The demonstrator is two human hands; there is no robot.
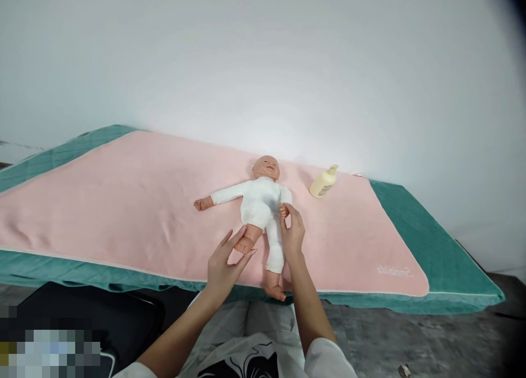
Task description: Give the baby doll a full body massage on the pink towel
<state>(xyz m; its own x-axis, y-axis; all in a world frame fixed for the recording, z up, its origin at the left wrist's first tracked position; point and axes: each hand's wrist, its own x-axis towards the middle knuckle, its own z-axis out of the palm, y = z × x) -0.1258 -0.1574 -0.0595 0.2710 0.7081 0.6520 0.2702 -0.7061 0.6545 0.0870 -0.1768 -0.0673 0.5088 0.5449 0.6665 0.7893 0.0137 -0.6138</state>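
Note:
A baby doll [257, 202] with a white cloth body lies on its back, head away from me. My left hand [226, 262] curves around the doll's bent leg at the foot [246, 242], thumb on one side and fingers on the other. The foot is lifted, its toes pointing toward me. Between thumb and fingers, my right hand [293, 233] grips the doll's small hand [284, 210] beside its hip. The doll's other arm [226, 194] stretches out to the left. Its other leg [274, 249] lies straight, the foot at the front edge of the bed.
A pale yellow pump bottle [323, 182] stands to the right of the doll. Under both lies a pink mat [123, 202] on a green-covered bed [435, 230]. A white wall [263, 66] rises behind it. A black chair-like object [94, 318] is at lower left.

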